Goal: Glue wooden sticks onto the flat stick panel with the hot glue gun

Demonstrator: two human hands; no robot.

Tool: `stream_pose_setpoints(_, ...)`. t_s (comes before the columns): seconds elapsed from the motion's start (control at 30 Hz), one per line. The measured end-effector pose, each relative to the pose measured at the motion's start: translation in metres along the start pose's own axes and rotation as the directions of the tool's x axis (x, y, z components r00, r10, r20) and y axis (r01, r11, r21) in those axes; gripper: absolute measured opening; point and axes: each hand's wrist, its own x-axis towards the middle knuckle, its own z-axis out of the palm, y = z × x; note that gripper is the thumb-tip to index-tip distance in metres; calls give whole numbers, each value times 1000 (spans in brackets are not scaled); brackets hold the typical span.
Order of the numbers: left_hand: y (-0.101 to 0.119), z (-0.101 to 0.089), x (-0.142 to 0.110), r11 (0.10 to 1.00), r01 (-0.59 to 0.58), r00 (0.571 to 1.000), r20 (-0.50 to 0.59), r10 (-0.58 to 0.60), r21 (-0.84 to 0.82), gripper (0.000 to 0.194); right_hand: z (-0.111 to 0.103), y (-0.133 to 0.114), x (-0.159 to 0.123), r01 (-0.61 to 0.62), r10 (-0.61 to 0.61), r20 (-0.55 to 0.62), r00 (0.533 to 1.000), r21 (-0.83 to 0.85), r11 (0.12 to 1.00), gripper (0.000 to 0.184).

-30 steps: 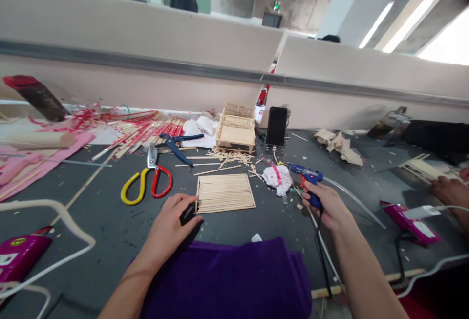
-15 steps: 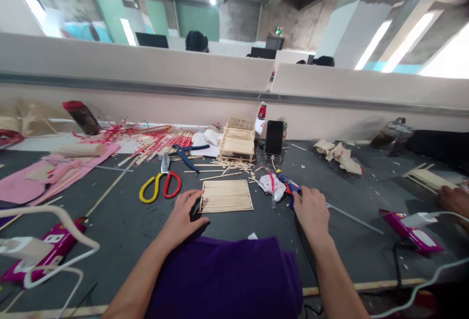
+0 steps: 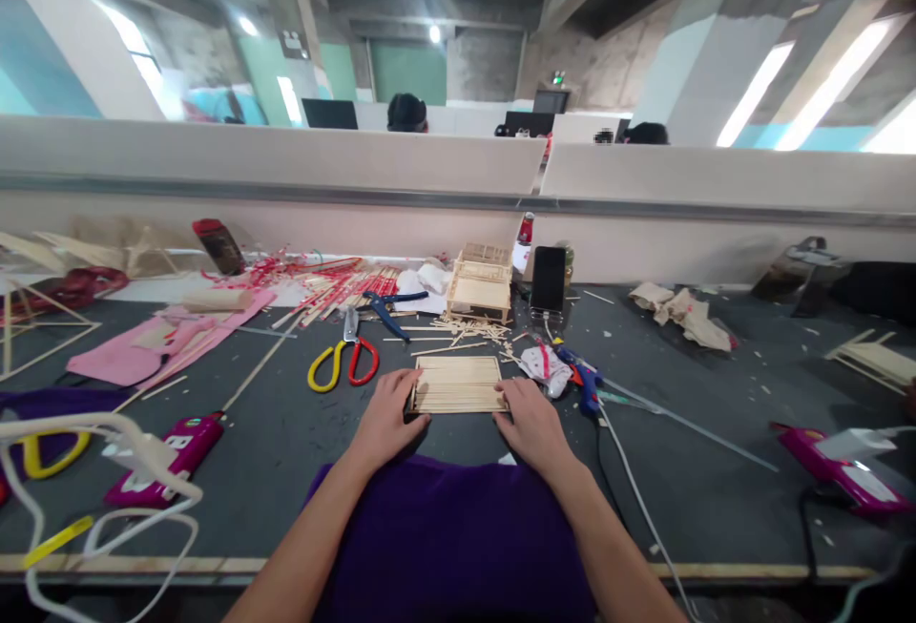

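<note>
Head view showed a wooden stick panel on the dark table, between the two hands. The left hand touched its left end and the right hand its right; whether either gripped it, I could not tell. A blue glue gun lay right of the panel, scissors to its left.
</note>
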Motion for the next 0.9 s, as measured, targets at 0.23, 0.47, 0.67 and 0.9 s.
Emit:
stream_pose_setpoints(0.23,-1,1,3,999,-37,999,-3,37,33,56,1,-3,4,19,-18,35,999,-18,1000,30)
stream_pose_setpoints(0.47,-2,2,4,997,-58,998,-9,58,52,54,7,-2,4,12,-11,19,1000,-32,999,33)
stream_pose_setpoints(0.67,-7,6,4,999,-44,999,-26,44,6,52,13,3,3,12,-9,-47,999,60,998,38)
stream_pose_setpoints(0.9,-22,6,1,981,144,968,-188,-167,-131,32,11,10,-4,-117,223,-326,919,315,942,24)
